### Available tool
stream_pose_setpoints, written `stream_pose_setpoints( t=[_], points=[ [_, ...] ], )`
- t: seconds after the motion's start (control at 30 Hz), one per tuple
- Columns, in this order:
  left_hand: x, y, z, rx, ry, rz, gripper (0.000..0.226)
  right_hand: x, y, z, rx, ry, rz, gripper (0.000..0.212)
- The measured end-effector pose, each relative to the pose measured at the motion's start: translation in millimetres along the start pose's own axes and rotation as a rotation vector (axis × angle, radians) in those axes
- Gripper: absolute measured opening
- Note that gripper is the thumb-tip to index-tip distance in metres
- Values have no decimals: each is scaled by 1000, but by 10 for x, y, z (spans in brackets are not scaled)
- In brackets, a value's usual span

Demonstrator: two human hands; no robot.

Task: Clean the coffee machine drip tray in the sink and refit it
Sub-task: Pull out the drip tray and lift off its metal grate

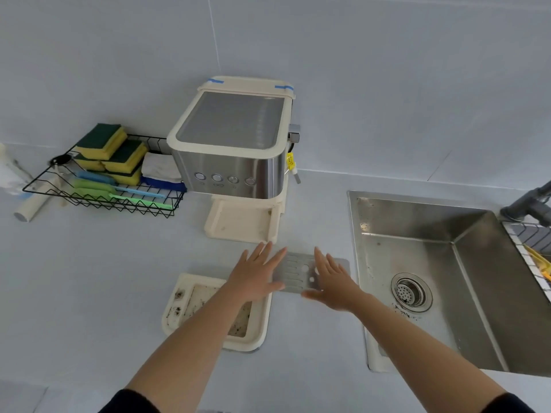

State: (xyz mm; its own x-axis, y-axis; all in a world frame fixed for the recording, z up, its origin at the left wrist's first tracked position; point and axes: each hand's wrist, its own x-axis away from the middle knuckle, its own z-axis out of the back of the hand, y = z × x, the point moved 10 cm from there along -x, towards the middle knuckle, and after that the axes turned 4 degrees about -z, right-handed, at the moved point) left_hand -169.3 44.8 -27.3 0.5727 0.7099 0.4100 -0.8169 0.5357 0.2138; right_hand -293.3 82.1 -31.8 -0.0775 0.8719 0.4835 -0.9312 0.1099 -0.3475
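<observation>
Pale grey countertop [89, 293] carries all items. Stainless steel sink basin [447, 278] is set in at the right, with dark specks near its drain. Cream and steel coffee machine [235, 150] stands against the wall, its base bay vacant. Cream plastic drip tray [185, 305], soiled with dark residue, lies on the counter before the machine. Perforated metal grate [298, 272] lies flat just right of the tray. Left hand [253, 278] and right hand [334, 281] are over the grate, fingers spread flat, gripping nothing.
</observation>
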Motion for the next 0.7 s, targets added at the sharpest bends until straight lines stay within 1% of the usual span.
stream_pose_setpoints(
  t=[0.13, 0.37, 0.57, 0.7],
  points=[
    [258, -245, 103, 68, 37, 45, 81, 71, -232, -35, -99, 34, 11, 105],
    [727, -782, 156, 208, 108, 115, 98, 163, -604, -222, -149, 29, 14, 109],
    [1113, -1235, -5, 350, 147, 162, 107, 229, -902, -440, -216, 0, -1, 113],
    [1328, -1426, -194, 421, 115, 169, 119, 249, -1034, -579, -255, 9, -21, 117]
  ],
)
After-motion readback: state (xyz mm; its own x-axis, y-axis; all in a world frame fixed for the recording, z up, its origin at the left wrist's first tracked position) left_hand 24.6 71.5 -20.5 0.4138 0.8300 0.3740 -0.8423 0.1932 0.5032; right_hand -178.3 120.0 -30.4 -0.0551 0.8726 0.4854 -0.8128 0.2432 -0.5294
